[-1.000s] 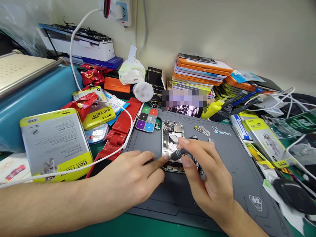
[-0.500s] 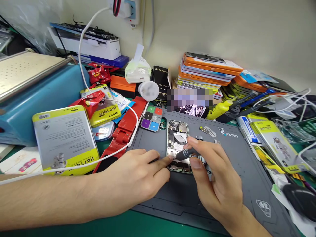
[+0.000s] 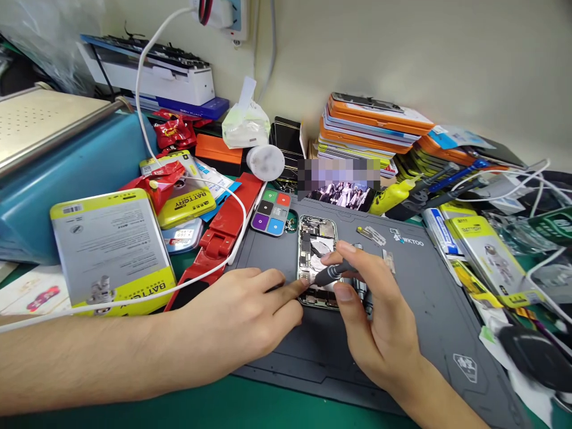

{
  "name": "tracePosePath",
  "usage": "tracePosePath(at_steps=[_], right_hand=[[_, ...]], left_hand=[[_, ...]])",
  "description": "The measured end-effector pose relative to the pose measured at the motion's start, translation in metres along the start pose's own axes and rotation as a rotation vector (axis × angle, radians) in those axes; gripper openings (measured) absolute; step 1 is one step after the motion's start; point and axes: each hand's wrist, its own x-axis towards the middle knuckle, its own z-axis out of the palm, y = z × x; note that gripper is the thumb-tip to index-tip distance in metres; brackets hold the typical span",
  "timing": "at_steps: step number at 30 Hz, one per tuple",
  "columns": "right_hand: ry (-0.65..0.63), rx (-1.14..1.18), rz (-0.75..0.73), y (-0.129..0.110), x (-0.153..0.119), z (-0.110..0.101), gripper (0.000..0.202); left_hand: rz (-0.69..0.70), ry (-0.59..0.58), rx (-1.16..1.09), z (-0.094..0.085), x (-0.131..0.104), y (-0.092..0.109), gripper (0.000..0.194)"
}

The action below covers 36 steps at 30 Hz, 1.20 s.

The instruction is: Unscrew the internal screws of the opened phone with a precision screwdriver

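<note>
I am looking down through the head camera at a green bench with a dark grey mat on it. Near the middle of the mat lies an opened phone, face up and lengthwise to me, its boards and metal parts exposed.

My left hand reaches in from the left, palm down, index finger stretched out to the phone's lower left part and the other visible fingers curled. Its thumb is hidden, so I cannot tell whether it grips anything. My right hand comes from the right, partly closed, with a dark, slim tool held between thumb and fingers. The tool tilts down to the left over the phone, its tip close to my left fingertip; whether they touch, I cannot tell.

Partly hidden behind my right hand is another dark tool. To the phone's left sits a tray with coloured squares, and to its upper right, small metal pieces. Beyond the phone, a lit screen stands before a stack of orange and white boxes. Yellow battery packs lie at left, near a red stand.
</note>
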Motion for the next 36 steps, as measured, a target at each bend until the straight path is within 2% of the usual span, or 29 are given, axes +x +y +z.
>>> tracePosePath(at_steps=[10, 17, 23, 28, 32, 34, 36], right_hand=[[0.009, -0.013, 0.057, 0.0, -0.003, 0.001, 0.066], [-0.015, 0.039, 0.038, 0.003, -0.004, 0.0, 0.064], [-0.016, 0.03, 0.055, 0.002, -0.003, 0.0, 0.067], [-0.022, 0.012, 0.055, 0.001, -0.002, -0.001, 0.068], [-0.025, -0.001, 0.04, 0.0, -0.001, 0.001, 0.069], [-0.024, -0.01, 0.034, -0.001, 0.0, 0.001, 0.069], [-0.025, -0.026, 0.045, -0.002, 0.001, 0.001, 0.068]], left_hand=[[-0.015, 0.017, -0.007, -0.001, -0.001, 0.0, 0.005], [-0.143, 0.132, -0.096, 0.0, 0.004, 0.0, 0.029], [-0.113, 0.132, -0.073, -0.001, 0.003, 0.001, 0.033], [-0.114, 0.216, -0.109, -0.004, 0.004, 0.002, 0.032], [-0.12, 0.268, -0.412, -0.014, 0.005, 0.002, 0.02], [-0.134, 0.2, -0.66, -0.018, 0.005, 0.0, 0.019], [-0.247, 0.062, -0.94, -0.02, 0.004, -0.003, 0.023]])
